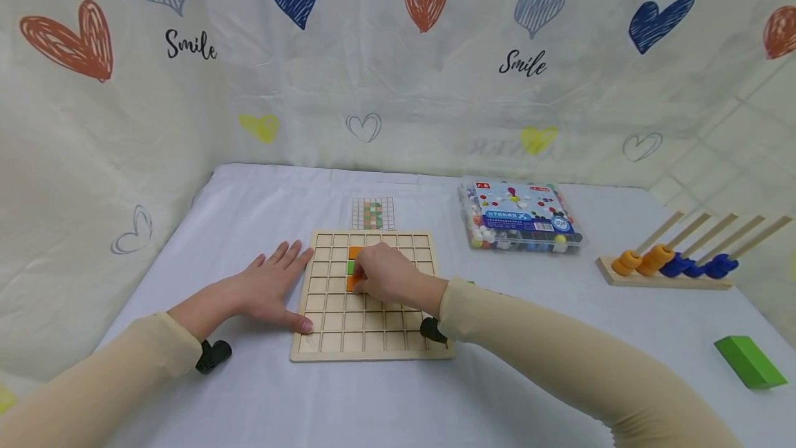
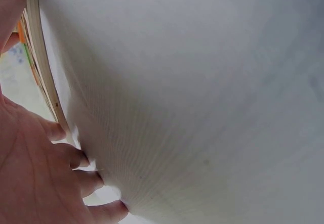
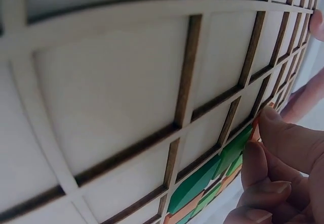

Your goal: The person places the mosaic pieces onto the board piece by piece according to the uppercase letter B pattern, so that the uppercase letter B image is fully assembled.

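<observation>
The right hand's fingers come together on an orange tile, its edge pinched between thumb and forefinger at the gridded wooden board. Just beyond those fingertips in the head view sit a green tile and another orange piece; the right wrist view shows a dark green tile beside the same fingers, in the board's cells. To their left, the left hand lies with fingers spread apart, thumb on the board's edge and the others on the white-covered counter. Past the right fingers, behind the board, lies a printed card with a coloured grid pattern. Farther off to their right and back is a clear plastic box of coloured parts. Well to the right of them stand a peg stand with orange and blue beads and, closer to the wearer, a green block. Farthest from the fingers hangs a pale backdrop printed with hearts and "Smile".
</observation>
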`<state>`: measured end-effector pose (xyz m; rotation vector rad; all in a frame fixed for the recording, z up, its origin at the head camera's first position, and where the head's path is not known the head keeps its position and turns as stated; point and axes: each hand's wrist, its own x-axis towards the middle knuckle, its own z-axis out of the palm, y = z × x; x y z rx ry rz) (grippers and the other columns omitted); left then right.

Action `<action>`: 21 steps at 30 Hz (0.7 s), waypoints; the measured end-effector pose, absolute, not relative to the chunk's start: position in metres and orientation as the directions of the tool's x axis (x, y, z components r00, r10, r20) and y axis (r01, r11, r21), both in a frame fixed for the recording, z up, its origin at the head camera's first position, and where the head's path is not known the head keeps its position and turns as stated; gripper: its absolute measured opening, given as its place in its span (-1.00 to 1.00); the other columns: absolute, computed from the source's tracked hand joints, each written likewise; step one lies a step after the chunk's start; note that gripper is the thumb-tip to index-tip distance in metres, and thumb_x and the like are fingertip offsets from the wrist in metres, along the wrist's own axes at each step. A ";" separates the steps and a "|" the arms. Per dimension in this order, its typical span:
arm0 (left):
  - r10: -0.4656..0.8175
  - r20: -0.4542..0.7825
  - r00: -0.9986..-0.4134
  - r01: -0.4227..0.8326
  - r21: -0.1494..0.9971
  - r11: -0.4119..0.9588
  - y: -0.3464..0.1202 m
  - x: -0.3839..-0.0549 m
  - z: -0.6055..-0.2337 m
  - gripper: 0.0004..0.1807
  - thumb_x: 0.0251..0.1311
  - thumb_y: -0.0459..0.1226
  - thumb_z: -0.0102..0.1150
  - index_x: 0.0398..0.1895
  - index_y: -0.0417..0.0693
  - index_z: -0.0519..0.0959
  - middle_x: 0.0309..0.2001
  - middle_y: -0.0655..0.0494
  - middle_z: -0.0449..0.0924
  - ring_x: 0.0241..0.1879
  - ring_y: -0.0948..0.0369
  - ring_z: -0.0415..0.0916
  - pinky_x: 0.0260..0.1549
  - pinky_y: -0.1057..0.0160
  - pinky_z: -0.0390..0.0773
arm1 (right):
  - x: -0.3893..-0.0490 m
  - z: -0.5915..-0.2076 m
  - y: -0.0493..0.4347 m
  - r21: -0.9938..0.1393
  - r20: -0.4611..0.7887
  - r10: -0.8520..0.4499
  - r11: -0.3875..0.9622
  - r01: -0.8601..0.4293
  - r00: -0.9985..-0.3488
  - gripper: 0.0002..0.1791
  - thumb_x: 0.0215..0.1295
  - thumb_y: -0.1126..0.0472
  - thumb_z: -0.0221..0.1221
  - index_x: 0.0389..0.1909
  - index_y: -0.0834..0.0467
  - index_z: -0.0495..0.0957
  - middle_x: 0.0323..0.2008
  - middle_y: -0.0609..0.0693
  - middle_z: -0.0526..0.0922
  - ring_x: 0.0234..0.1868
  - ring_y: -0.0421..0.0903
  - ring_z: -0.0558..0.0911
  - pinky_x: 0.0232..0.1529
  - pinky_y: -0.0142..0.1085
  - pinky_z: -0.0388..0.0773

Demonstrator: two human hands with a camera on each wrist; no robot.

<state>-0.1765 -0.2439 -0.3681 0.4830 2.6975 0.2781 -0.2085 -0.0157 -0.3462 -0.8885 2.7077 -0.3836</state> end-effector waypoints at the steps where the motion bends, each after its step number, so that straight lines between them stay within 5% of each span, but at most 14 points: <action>1: 0.369 -0.335 -0.867 0.293 0.258 0.921 -0.244 -0.177 -0.368 0.50 -0.14 0.46 0.36 0.64 -0.26 -0.14 0.64 -0.36 -0.27 0.61 -0.35 -0.31 0.41 -0.54 -0.11 | -0.208 -0.346 -0.016 -0.324 -0.164 -0.606 0.778 -0.538 -0.778 -0.86 0.31 0.18 0.39 -0.23 0.17 0.77 -0.30 -0.04 0.77 -0.36 -0.21 0.59 -0.24 -0.38 0.59; 12: 0.368 -0.336 -0.867 0.287 0.266 0.920 -0.244 -0.176 -0.367 0.51 -0.14 0.46 0.36 0.64 -0.26 -0.14 0.64 -0.36 -0.27 0.61 -0.36 -0.32 0.41 -0.54 -0.12 | -0.208 -0.348 -0.014 -0.338 -0.132 -0.598 0.777 -0.531 -0.791 -0.88 0.26 0.16 0.43 -0.38 0.13 0.74 -0.41 -0.08 0.73 -0.43 -0.22 0.57 -0.33 -0.40 0.55; 21: 0.368 -0.333 -0.868 0.288 0.264 0.920 -0.242 -0.175 -0.366 0.50 -0.14 0.45 0.37 0.64 -0.28 -0.12 0.64 -0.37 -0.26 0.61 -0.36 -0.31 0.40 -0.55 -0.12 | -0.213 -0.332 0.007 -0.425 -0.096 -0.608 0.741 -0.519 -0.788 -0.85 0.33 0.20 0.36 -0.18 0.20 0.74 -0.27 0.00 0.77 -0.32 -0.17 0.65 -0.17 -0.31 0.63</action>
